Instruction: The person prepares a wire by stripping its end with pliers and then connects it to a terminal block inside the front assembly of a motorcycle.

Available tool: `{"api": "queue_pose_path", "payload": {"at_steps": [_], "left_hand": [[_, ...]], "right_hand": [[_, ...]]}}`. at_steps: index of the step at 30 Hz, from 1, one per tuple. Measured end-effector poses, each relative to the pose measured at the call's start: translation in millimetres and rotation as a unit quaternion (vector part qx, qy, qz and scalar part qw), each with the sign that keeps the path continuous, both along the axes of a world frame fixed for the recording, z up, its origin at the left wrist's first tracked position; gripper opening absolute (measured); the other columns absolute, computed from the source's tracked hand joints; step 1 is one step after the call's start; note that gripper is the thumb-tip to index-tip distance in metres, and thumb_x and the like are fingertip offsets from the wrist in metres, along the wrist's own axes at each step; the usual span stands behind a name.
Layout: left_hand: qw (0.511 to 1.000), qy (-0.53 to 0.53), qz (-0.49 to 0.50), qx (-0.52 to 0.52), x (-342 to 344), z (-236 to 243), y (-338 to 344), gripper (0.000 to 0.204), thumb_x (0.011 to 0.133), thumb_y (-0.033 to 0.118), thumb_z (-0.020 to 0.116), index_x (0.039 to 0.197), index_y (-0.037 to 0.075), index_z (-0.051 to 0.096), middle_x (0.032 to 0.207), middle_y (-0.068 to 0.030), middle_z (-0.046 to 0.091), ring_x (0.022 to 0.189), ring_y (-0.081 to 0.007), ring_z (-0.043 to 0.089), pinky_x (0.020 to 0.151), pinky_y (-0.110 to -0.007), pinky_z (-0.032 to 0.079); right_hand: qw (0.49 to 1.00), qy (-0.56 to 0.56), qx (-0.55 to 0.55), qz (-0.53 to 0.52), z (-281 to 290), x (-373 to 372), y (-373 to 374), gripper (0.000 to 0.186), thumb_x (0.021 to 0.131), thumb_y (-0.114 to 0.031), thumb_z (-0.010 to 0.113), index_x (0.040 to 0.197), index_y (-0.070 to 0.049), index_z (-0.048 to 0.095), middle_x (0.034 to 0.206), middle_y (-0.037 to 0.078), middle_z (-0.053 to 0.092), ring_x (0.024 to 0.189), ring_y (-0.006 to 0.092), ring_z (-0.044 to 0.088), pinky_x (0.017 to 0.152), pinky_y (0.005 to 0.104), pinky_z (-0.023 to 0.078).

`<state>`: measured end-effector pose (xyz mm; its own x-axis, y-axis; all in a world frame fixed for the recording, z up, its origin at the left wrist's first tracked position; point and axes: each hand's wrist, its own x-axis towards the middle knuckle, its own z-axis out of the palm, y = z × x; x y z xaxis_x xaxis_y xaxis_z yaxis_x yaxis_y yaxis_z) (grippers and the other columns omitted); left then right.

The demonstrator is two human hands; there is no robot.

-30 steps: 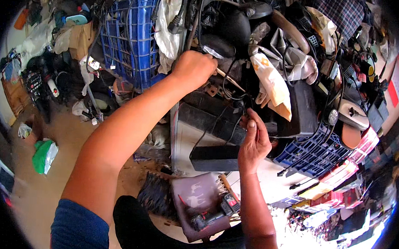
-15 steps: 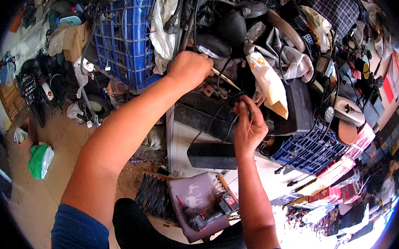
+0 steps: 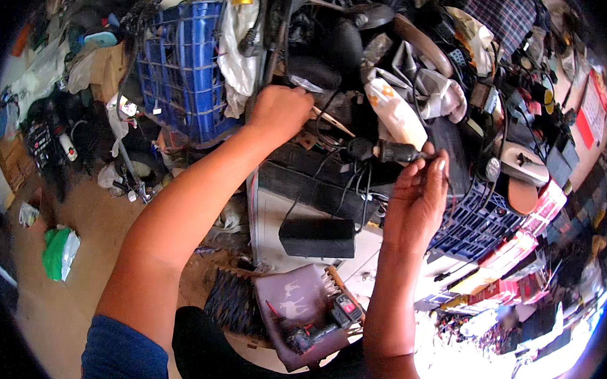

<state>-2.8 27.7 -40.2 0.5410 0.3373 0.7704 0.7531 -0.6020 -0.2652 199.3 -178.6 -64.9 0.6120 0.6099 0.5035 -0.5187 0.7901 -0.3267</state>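
Note:
My left hand (image 3: 278, 110) is closed around a slender pale pointed tool (image 3: 333, 122), beside the dark clutter at the upper middle. My right hand (image 3: 417, 195) pinches a black cylindrical plug or connector (image 3: 401, 152) at its end. Left of that connector lies another dark fitting (image 3: 360, 148), with black cables hanging from it and near it. A black box (image 3: 317, 239) is below them. Behind the connector a cream bag with orange marks (image 3: 393, 112) hangs in the pile.
A blue crate (image 3: 179, 66) is at upper left, a second crate (image 3: 473, 226) at right. A cordless drill (image 3: 309, 337) lies on a mauve padded surface (image 3: 281, 284) at bottom middle. A green bag (image 3: 56, 252) lies on the floor at left. Dense clutter fills the upper right.
My right hand has moved right, pulling the black connector out to the right with cables trailing. My left hand, still on the tool, has shifted slightly left in the picture.

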Motion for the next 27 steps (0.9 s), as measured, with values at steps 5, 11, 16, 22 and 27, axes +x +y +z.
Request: {"api": "queue_pose_path", "payload": {"at_steps": [5,11,16,22,27], "left_hand": [[0.999,-0.021,-0.025,0.006,-0.7,-4.8,-4.6,0.021,0.086,0.027,0.078,0.085,0.007,0.071,0.090,-0.0127,0.071,0.081,-0.0361,0.071,0.072,-0.049,0.056],[0.999,-0.024,-0.019,-0.040,0.8,-6.7,-10.9,0.024,0.090,0.022,0.075,0.106,0.004,0.075,0.098,-0.0156,0.073,0.084,-0.0369,0.072,0.073,-0.048,0.057],[0.998,-0.051,-0.032,-0.016,0.7,-16.5,-13.1,0.028,0.091,0.018,0.073,0.116,0.003,0.073,0.104,-0.0157,0.071,0.087,-0.0365,0.072,0.074,-0.048,0.058],[0.997,-0.034,0.072,-0.009,7.2,-17.4,-27.3,0.033,0.092,0.015,0.071,0.123,0.005,0.071,0.110,-0.0124,0.065,0.096,-0.0346,0.071,0.075,-0.047,0.059],[0.999,-0.038,0.011,-0.018,2.7,-15.3,-44.6,0.034,0.092,0.015,0.072,0.125,0.007,0.071,0.109,-0.0109,0.066,0.098,-0.0346,0.070,0.078,-0.046,0.058]], "right_hand": [[0.982,0.121,0.019,0.144,-24.6,2.9,-10.6,0.022,0.107,-0.013,0.063,0.127,-0.002,0.068,0.121,0.011,0.072,0.097,0.0124,0.071,0.086,0.0229,0.062],[0.973,0.143,0.042,0.176,-36.9,-1.7,-20.0,0.026,0.107,-0.013,0.065,0.132,-0.007,0.066,0.125,0.007,0.072,0.097,0.0101,0.070,0.085,0.0229,0.061],[0.965,0.157,0.027,0.207,-47.6,-4.9,-29.0,0.026,0.106,-0.014,0.066,0.132,-0.010,0.066,0.125,0.005,0.072,0.097,0.0095,0.070,0.083,0.0228,0.061],[0.964,0.160,0.006,0.214,-60.8,-4.2,-45.6,0.025,0.105,-0.017,0.068,0.130,-0.011,0.067,0.125,0.006,0.073,0.096,0.0106,0.071,0.085,0.0238,0.060],[0.962,0.171,0.000,0.211,-72.3,2.1,-63.9,0.026,0.105,-0.017,0.069,0.130,-0.011,0.067,0.125,0.006,0.073,0.096,0.0107,0.071,0.087,0.0255,0.060]]}}
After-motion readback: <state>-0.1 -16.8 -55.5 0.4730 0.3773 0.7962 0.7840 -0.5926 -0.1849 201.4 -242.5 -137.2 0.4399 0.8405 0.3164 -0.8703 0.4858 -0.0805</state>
